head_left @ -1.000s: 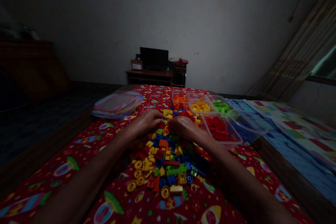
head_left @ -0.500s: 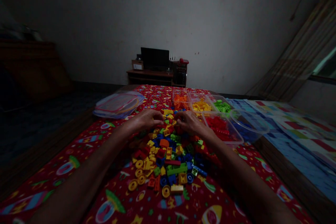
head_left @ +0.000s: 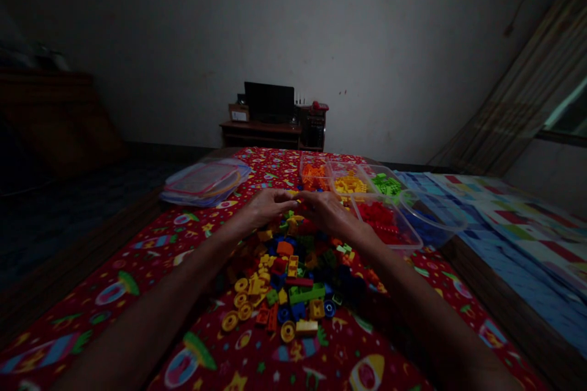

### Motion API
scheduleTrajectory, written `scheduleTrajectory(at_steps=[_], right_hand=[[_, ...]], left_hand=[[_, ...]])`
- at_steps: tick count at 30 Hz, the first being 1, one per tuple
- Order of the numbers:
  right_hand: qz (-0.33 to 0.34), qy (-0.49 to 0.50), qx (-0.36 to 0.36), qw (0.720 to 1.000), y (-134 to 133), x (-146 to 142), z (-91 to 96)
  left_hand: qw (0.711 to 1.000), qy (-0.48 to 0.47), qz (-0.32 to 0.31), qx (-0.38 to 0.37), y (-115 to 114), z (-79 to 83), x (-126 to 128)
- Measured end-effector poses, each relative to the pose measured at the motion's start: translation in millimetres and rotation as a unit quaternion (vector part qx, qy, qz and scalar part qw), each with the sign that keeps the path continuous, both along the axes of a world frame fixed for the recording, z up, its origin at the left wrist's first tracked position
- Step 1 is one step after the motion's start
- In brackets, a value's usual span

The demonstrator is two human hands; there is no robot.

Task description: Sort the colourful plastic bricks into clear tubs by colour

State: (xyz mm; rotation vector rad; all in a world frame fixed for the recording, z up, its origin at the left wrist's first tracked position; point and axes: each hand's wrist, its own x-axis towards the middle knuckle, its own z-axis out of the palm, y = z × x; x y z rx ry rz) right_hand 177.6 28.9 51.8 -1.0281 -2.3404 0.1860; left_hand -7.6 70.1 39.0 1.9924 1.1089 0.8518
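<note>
Over the far end of a mixed pile of toy building bricks [head_left: 293, 263], my left hand [head_left: 270, 204] and my right hand [head_left: 323, 208] meet at the fingertips. The fingers of both are drawn together in a pinch. Whatever sits between them is too small and dark to make out. Yellow, green, blue, red and orange bricks lie loose below, some hidden under my hands. Yellow wheel-shaped pieces [head_left: 230, 321] lie at the pile's near left edge, close to a yellow brick [head_left: 306, 328].
Clear plastic boxes stand beyond my right hand, holding orange bricks [head_left: 315, 177], yellow bricks [head_left: 351, 184], green bricks [head_left: 386, 185], red bricks [head_left: 378, 220] and blue bricks [head_left: 424, 226]. Stacked plastic lids [head_left: 202, 183] lie at left on the red patterned cloth [head_left: 151, 293].
My two hands have come together from either side of the pile's far end, and their fingertips now meet. The view has shifted slightly.
</note>
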Motion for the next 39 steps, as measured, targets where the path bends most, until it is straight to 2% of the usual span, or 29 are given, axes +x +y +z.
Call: scheduleTrajectory(at_steps=[3,7,9,13,16,18,21,24,27,30,34,39], right_hand=[[-0.025,-0.02,0.02,0.999,3,10,6.5],[-0.129,-0.056,0.054,0.989,7,44,26.5],[-0.195,-0.089,0.041,0.976,6,67,38.2],[-0.304,-0.141,-0.035,0.942,1,108,53.6],[-0.349,-0.174,-0.072,0.918,0,127,56.7],[-0.357,-0.186,-0.057,0.914,0,131,57.7],[-0.331,-0.162,-0.01,0.929,-3,117,58.7],[-0.244,-0.158,0.019,0.957,-7,83,52.9],[-0.135,-0.173,-0.002,0.976,-10,42,36.3],[-0.055,-0.212,-0.028,0.975,-16,11,15.5],[-0.05,-0.224,0.016,0.973,-20,1,-3.2],[-0.048,-0.185,0.066,0.979,-14,14,-5.0]], left_hand=[[1.0,0.002,0.014,-0.005,-3,4.0,0],[0.997,0.031,0.058,0.047,6,10.7,-16],[0.995,0.059,0.056,0.055,14,12.0,-29],[0.986,0.164,0.006,0.021,18,10.5,-42],[0.975,0.222,0.004,0.014,12,6.3,-37],[0.97,0.24,0.013,0.035,8,3.3,-32],[0.965,0.255,0.01,0.056,6,2.3,-29],[0.966,0.253,0.011,0.051,7,7.0,-30],[0.973,0.22,0.031,0.065,10,12.9,-31],[0.982,0.169,0.049,0.076,10,14.8,-31],[0.992,0.1,0.055,0.057,10,12.3,-28],[0.997,0.058,0.052,0.022,10,11.5,-25]])
